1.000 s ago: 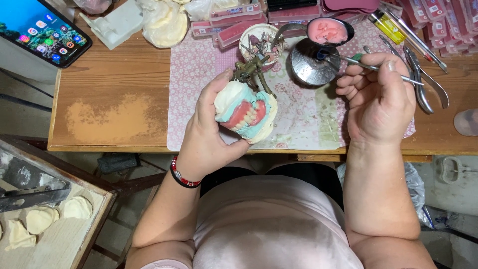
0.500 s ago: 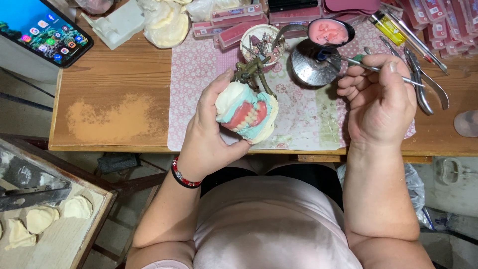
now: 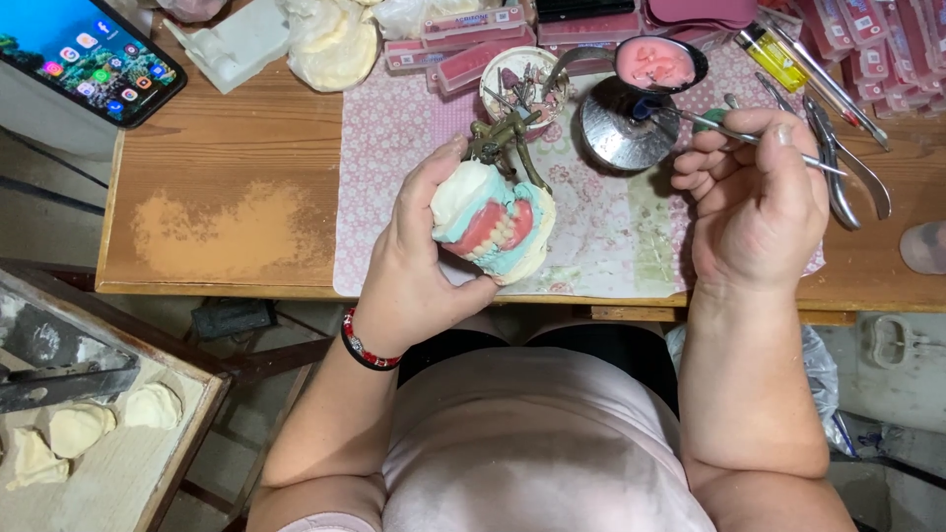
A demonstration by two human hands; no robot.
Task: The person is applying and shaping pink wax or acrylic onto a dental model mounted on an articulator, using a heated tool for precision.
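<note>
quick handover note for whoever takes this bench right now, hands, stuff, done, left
Left hand: grips the denture model on its metal articulator, teeth facing up.
Right hand: pinches a thin metal instrument, tip at the small burner under a spoon of pink wax.
Pliers lie to the right on the bench.
Done: teeth sit in pink wax.
Left: waxing looks unfinished, though I can't tell how far along it is.

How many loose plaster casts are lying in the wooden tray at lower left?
3: one plaster cast toward the tray's right side, one in the middle, one at the frame's left edge. Others may lie outside the frame.
</note>
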